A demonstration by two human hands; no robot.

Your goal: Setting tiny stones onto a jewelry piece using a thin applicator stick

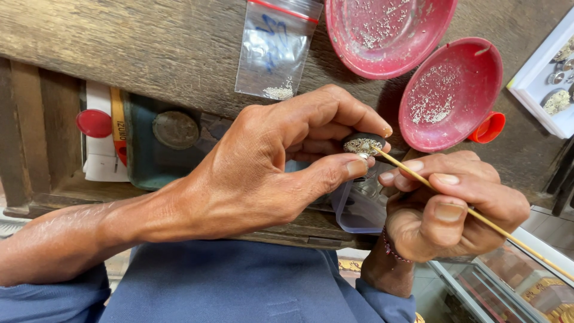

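Observation:
My left hand (281, 161) pinches a small dark oval piece (362, 144) with a pale beaded pattern on its face, held between thumb and fingertips. My right hand (454, 203) grips a thin wooden stick (478, 215) whose tip touches the oval piece from the right. Both hands hover in front of the edge of a worn wooden bench (149, 48), with a beaded bracelet on my right wrist.
Two red shallow dishes (388, 30) (451, 96) holding several tiny pale beads sit on the bench. A clear zip bag (275, 51) with beads lies left of them. A white tray (547, 78) is at right, a clear plastic box (359, 212) below my hands.

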